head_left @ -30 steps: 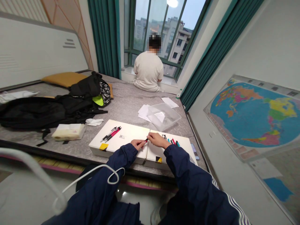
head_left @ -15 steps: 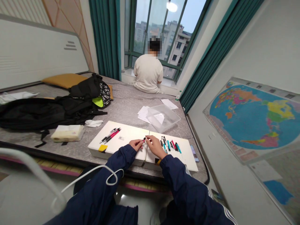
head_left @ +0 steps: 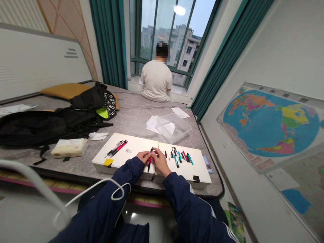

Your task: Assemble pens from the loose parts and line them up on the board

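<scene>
A red and black pen (head_left: 150, 162) is upright between my two hands, above the seam where two white boxes meet. My left hand (head_left: 143, 157) pinches it from the left. From the right, the fingers of my right hand (head_left: 161, 162) close on it too. On the left white box (head_left: 138, 141) lie several pens (head_left: 116, 148), grey, black and red, side by side. Loose pen parts (head_left: 182, 156) in black, teal and red are scattered over the right white box (head_left: 167, 171), just right of my right hand.
Behind the boxes are a clear plastic bin (head_left: 178, 133) and white papers (head_left: 152, 125). A tissue pack (head_left: 69, 148) and black backpack (head_left: 76, 116) lie to the left. A phone (head_left: 207, 164) rests by the right box. A person (head_left: 157, 79) sits facing the window. A white cable (head_left: 101, 182) crosses my left sleeve.
The pen now shows at length between my fingers, where only a small red and black piece was visible before. My right hand has moved left and down slightly, with the view shifting too.
</scene>
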`<state>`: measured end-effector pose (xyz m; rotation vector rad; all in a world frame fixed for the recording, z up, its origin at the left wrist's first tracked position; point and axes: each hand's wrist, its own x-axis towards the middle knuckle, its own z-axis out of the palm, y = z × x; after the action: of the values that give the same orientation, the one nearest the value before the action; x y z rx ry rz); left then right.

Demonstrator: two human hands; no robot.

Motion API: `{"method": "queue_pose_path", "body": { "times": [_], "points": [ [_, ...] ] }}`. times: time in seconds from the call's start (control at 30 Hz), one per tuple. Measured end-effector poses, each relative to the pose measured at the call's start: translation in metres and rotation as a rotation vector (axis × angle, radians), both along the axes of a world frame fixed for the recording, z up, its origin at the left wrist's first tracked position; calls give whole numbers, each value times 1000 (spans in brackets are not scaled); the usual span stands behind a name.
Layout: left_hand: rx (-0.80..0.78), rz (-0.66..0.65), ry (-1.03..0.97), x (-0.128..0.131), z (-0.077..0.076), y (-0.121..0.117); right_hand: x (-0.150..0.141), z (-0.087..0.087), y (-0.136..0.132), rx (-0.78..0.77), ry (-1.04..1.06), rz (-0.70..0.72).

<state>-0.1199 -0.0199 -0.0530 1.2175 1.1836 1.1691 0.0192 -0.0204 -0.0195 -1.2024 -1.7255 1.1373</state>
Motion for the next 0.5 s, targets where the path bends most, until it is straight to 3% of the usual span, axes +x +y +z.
{"method": "queue_pose_path", "body": {
  "times": [0.5],
  "points": [
    [5, -12, 8, -1, -1, -1, 5, -5, 8, -59, 76, 108]
  ]
}}
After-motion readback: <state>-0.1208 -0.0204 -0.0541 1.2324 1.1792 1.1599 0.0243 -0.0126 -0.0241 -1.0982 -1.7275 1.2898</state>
